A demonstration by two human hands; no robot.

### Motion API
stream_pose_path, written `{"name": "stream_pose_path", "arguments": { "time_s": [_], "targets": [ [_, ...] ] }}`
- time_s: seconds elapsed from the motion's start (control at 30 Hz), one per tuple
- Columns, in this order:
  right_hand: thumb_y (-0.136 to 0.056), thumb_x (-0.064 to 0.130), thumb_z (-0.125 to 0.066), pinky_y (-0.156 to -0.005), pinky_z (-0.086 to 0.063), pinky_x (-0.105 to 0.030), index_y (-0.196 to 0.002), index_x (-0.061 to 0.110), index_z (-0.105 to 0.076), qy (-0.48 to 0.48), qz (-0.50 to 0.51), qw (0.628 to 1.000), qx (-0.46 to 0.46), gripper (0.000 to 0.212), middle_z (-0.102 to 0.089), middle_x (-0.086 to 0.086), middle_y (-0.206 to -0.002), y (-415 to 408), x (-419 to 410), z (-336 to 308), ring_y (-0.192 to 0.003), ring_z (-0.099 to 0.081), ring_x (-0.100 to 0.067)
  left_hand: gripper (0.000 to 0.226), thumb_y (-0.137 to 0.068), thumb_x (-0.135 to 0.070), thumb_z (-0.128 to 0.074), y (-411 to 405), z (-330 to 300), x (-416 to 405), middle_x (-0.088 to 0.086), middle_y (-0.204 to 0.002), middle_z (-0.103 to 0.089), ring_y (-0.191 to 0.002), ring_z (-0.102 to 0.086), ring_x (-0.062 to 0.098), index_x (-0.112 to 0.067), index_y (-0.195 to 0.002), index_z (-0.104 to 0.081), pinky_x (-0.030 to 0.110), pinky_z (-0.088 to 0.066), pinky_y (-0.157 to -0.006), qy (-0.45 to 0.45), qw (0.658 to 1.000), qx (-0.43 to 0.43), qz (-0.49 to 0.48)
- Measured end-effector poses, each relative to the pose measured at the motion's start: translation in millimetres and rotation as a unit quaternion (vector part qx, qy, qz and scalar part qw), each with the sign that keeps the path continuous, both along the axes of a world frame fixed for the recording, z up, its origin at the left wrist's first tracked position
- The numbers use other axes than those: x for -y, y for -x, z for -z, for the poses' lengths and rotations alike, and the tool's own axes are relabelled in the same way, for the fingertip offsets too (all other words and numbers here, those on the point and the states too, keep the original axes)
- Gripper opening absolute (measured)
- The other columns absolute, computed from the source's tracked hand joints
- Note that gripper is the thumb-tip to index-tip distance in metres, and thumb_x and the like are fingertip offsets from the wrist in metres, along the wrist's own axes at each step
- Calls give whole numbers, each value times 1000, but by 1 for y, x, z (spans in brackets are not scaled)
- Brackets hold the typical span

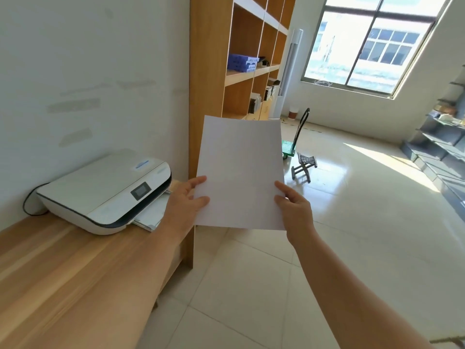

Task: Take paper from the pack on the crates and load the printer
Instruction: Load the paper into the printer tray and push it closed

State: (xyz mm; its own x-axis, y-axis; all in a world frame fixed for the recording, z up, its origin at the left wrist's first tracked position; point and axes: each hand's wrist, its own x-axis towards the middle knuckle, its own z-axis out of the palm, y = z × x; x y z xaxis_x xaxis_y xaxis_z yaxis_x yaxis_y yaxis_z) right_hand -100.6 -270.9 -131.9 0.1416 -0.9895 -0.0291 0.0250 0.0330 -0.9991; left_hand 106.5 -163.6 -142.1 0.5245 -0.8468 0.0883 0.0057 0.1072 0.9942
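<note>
I held the white paper (240,172) upright in mid-air, my left hand (187,202) pinching its lower left edge and my right hand (293,201) its lower right, just right of the white printer (105,195) on the wooden counter (63,273).

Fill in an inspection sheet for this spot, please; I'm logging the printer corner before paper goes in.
Surface: wooden counter, bare in front of the printer.
Job's things: white printer on the counter, its front tray out; paper held in the air, not yet loaded.
Clutter: nothing seen on the counter.
Grippers: left hand and right hand pinch the paper's lower side edges.
Cables: black cable behind the printer.
Surroundings: wooden shelving, window, folding stool.
</note>
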Motion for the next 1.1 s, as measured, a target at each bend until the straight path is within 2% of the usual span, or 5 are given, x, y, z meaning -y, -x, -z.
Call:
{"name": "stream_pose_path", "arguments": {
  "time_s": [0.27,0.4,0.63,0.87,1.1],
  "targets": [
    [-90,-2,-54,-83,-50,-28,-120,20,-66,-6,-95,995,-13,39,-65,7,-102,-61,102,28,-82,-60,-8,46,-86,-3,-64,-42,25,59,-7,-110,-60,-93,-61,8,-30,-123,-58,13,-51,-63,-51,995,10,-88],
    [-91,6,-54,-88,-54,-38,-117,32,-66,-5,-186,981,-49,39,-61,1,-123,-95,158,42,-99,-62,-20,45,-84,-4,-65,-54,40,86,1,-118,-60,-98,-62,16,-38,-113,-59,19,-50,-68,-71,985,-1,-160],
    [-95,10,-51,-67,-50,-26,-128,24,-60,6,-311,947,-78,37,-55,1,-127,-154,230,36,-98,-59,-18,46,-83,-5,-68,-64,43,122,2,-120,-61,-101,-63,22,-41,-111,-60,40,-56,-86,-76,955,-17,-288],
    [-95,13,-54,-77,-56,-33,-125,27,-62,5,-388,916,-104,34,-59,3,-126,-213,253,50,-97,-62,-21,45,-83,-7,-69,-85,55,126,-5,-114,-63,-89,-64,12,-40,-113,-60,13,-50,-56,-98,922,-27,-375],
    [-94,16,-58,-72,-56,-30,-122,26,-65,9,-427,889,-167,30,-61,6,-115,-275,281,66,-89,-63,-18,46,-82,-7,-70,-124,86,145,-2,-114,-64,-96,-65,19,-39,-114,-61,30,-57,-73,-89,906,-88,-404]
  ]
}}
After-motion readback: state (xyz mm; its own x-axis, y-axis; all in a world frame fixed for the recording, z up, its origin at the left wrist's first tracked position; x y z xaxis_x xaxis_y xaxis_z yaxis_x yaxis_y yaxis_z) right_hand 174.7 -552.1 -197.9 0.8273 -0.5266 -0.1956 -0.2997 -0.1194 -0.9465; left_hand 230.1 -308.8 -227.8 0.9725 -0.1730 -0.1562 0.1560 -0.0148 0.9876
